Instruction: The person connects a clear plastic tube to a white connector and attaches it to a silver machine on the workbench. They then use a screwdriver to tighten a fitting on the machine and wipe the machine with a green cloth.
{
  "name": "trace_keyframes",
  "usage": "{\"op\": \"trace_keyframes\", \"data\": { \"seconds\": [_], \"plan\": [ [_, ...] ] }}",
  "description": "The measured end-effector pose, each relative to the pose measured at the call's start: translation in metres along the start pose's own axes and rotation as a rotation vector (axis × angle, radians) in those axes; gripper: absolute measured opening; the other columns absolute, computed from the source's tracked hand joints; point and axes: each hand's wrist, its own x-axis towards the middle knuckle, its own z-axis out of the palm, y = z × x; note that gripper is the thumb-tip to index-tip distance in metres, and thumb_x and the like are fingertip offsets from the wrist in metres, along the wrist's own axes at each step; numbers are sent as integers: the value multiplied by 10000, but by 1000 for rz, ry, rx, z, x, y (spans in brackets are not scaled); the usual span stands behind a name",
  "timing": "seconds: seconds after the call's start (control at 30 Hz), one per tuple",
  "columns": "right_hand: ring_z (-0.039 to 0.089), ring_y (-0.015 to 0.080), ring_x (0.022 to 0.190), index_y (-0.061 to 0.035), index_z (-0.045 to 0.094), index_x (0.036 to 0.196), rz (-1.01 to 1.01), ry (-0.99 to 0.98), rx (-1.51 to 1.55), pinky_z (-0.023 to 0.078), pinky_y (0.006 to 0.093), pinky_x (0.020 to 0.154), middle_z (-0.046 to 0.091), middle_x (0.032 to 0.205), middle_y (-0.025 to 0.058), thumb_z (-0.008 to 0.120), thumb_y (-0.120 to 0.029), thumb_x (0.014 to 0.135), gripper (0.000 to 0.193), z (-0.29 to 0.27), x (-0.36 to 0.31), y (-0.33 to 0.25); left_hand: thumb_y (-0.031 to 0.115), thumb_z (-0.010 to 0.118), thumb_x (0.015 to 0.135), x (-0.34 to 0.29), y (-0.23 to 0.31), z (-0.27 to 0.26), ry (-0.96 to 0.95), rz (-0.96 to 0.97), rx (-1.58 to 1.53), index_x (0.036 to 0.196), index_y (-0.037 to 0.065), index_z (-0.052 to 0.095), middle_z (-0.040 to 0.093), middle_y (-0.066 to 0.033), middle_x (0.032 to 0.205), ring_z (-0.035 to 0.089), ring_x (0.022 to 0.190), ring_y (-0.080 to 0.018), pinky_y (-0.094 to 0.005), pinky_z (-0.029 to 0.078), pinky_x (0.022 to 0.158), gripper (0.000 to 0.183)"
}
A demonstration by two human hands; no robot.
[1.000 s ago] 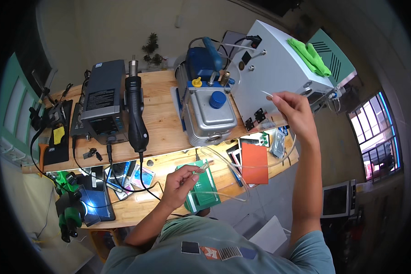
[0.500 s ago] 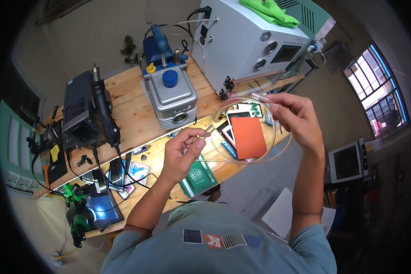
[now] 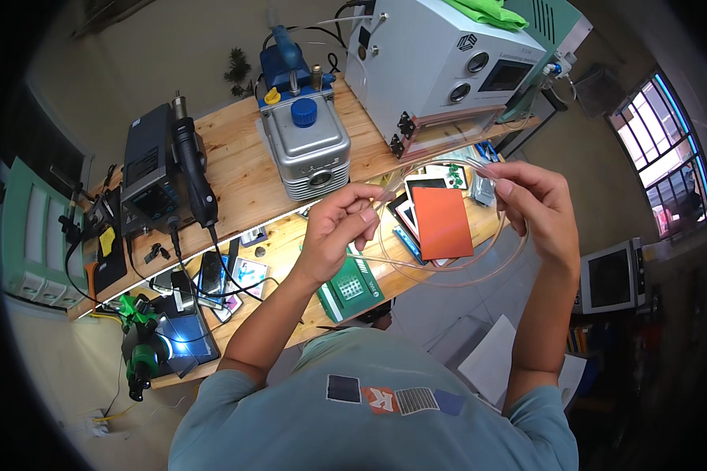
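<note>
A thin clear tube [image 3: 448,271] hangs in a big loop in the air above the wooden bench [image 3: 243,165], held between two hands. The left hand [image 3: 339,231] pinches one part of the tube with its fingertips closed on it. The right hand [image 3: 536,206] grips another part of the tube near its end, fingers curled around it. Right under the loop lies an orange flat pad [image 3: 441,223] on the lower shelf, and a green mat [image 3: 352,289] sits just beside it. Farther back on the bench stand a grey and blue pump [image 3: 302,145] and a big white machine [image 3: 440,67]. A black heat tool [image 3: 192,169] rests at the left.
</note>
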Motion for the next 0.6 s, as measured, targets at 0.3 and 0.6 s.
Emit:
{"op": "trace_keyframes", "data": {
  "seconds": [0.3, 0.6],
  "plan": [
    [420, 44, 377, 75, 680, 1055, 70, 74, 85, 297, 189, 359, 575, 637, 48, 608, -111, 905, 250, 15, -10, 14, 123, 447, 915, 5, 0, -14, -65, -134, -276, 1216, -74, 529, 555, -88, 700, 467, 506, -113, -242, 421, 510, 369],
    [427, 55, 369, 79, 630, 1128, 93, 7, 184, 314, 197, 329, 570, 642, 52, 616, -133, 921, 297, 22, -11, 20, 142, 452, 991, 4, 1, -20, -131, -152, -339, 1352, -49, 410, 599, -105, 815, 665, 686, -228, -348, 574, 642, 411]
  ]
}}
